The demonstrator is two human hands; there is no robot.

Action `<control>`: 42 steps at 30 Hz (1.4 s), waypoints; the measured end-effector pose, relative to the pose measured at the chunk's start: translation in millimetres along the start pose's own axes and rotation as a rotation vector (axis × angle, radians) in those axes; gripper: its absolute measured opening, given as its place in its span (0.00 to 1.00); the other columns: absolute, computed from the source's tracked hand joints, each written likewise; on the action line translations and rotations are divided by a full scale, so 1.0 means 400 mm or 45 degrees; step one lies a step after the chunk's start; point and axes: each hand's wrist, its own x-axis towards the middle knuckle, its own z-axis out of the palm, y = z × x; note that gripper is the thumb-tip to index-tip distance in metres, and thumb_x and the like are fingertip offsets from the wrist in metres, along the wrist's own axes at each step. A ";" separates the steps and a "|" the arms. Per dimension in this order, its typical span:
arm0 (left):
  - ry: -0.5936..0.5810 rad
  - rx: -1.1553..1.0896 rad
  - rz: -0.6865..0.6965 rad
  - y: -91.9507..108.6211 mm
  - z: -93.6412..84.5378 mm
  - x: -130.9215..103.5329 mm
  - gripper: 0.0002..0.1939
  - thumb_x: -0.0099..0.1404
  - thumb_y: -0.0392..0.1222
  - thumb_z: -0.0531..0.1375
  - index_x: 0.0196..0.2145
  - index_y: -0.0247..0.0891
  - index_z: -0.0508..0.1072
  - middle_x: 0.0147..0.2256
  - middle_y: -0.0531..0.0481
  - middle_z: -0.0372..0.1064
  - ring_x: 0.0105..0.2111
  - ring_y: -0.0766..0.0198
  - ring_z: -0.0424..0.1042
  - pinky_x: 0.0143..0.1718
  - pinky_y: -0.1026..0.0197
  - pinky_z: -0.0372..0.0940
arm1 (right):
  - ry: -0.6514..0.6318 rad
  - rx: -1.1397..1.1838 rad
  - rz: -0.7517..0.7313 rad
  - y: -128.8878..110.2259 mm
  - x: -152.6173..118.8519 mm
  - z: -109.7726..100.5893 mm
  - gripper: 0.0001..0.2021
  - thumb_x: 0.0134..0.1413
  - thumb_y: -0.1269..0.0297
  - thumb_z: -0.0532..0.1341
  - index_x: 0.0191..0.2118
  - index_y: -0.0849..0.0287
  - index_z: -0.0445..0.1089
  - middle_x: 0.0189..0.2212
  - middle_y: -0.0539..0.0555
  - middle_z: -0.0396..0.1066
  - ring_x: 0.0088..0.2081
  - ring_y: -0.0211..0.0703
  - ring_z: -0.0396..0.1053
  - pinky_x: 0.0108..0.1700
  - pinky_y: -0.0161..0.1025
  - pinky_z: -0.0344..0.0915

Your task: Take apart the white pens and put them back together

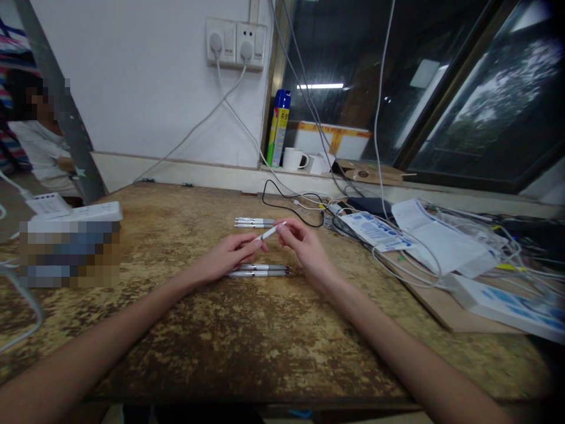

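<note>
Between my two hands is a white pen (269, 233), tilted up toward the right. My left hand (236, 252) is closed on its lower end. The fingertips of my right hand (300, 240) pinch its upper end. Behind my hands, a group of white and grey pens (253, 222) lies side by side on the worn wooden table (247, 341). A second group of similar pens (260, 271) rests closer to me, just under my hands, with its left end partly hidden by my left hand.
At right lie papers (441, 235), tangled cables and a white box (507, 306) on a board. A white power strip (95, 211) is at left. A spray can (279, 129) and a white mug (294, 159) stand on the sill. A person (42, 141) sits at far left.
</note>
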 end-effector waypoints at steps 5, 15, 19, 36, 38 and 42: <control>0.075 0.043 0.027 -0.004 -0.012 -0.001 0.19 0.74 0.56 0.54 0.43 0.38 0.75 0.24 0.56 0.54 0.21 0.67 0.53 0.23 0.63 0.48 | 0.287 0.230 -0.038 -0.008 0.019 -0.051 0.16 0.60 0.46 0.64 0.43 0.52 0.70 0.38 0.50 0.69 0.40 0.39 0.68 0.46 0.36 0.68; 0.329 0.488 0.069 -0.023 -0.045 0.004 0.21 0.75 0.54 0.51 0.40 0.38 0.78 0.23 0.54 0.60 0.23 0.64 0.57 0.26 0.63 0.50 | 0.283 0.895 0.152 -0.018 0.036 -0.080 0.06 0.66 0.59 0.63 0.40 0.50 0.65 0.30 0.46 0.67 0.34 0.37 0.70 0.46 0.40 0.72; 0.416 0.801 0.075 -0.031 -0.058 0.001 0.20 0.75 0.51 0.52 0.38 0.38 0.80 0.24 0.53 0.67 0.26 0.61 0.64 0.31 0.61 0.53 | 0.231 1.007 0.211 -0.035 0.036 -0.081 0.11 0.73 0.60 0.51 0.35 0.53 0.63 0.23 0.45 0.50 0.23 0.38 0.54 0.31 0.35 0.65; 0.363 0.928 0.084 -0.027 -0.058 -0.005 0.19 0.75 0.49 0.52 0.39 0.40 0.80 0.23 0.54 0.70 0.24 0.61 0.66 0.31 0.61 0.53 | 0.150 0.865 0.082 -0.062 0.033 -0.089 0.12 0.67 0.60 0.51 0.31 0.53 0.61 0.24 0.45 0.39 0.24 0.41 0.43 0.29 0.37 0.59; 0.357 0.929 0.087 -0.023 -0.058 -0.006 0.18 0.75 0.48 0.52 0.39 0.40 0.80 0.25 0.53 0.71 0.25 0.61 0.67 0.31 0.61 0.54 | 0.149 0.822 0.066 -0.064 0.032 -0.087 0.12 0.67 0.60 0.52 0.31 0.52 0.61 0.24 0.45 0.39 0.24 0.41 0.44 0.30 0.37 0.60; 0.339 0.940 0.088 -0.014 -0.056 -0.007 0.18 0.75 0.48 0.52 0.39 0.39 0.80 0.26 0.52 0.73 0.26 0.61 0.67 0.31 0.62 0.54 | 0.148 0.794 0.038 -0.072 0.028 -0.084 0.13 0.68 0.57 0.52 0.31 0.52 0.61 0.24 0.46 0.41 0.24 0.41 0.45 0.30 0.38 0.62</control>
